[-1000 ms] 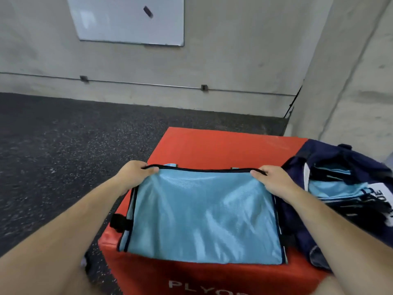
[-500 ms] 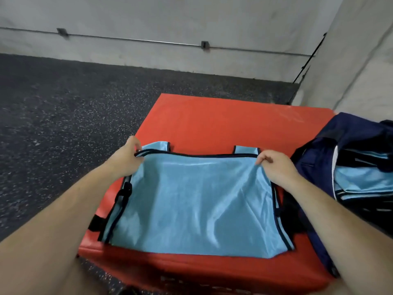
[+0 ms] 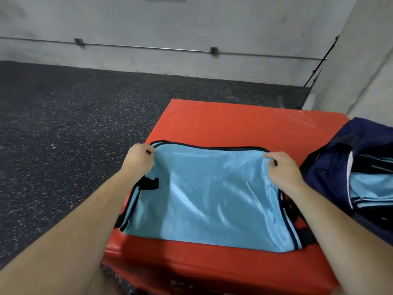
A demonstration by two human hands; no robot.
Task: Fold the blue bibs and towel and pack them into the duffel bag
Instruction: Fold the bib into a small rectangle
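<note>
A light blue bib (image 3: 210,196) with black trim lies folded on the red plyo box (image 3: 240,122). My left hand (image 3: 139,159) pinches its far left corner and my right hand (image 3: 282,169) pinches its far right corner, both at the bib's far edge. At the right edge of the box sits the navy duffel bag (image 3: 344,154), open, with folded light blue cloth (image 3: 374,186) showing inside. The bib's shoulder straps are hidden under the folded layer.
Dark speckled rubber floor (image 3: 70,128) surrounds the box on the left and behind. A concrete wall with a metal conduit (image 3: 148,47) runs along the back, and a concrete pillar (image 3: 361,71) stands at the right behind the bag.
Both hands stayed on the bib's far corners. The strap tabs that stuck out past the far edge half a second ago are covered now. The camera tilted down, then slightly up.
</note>
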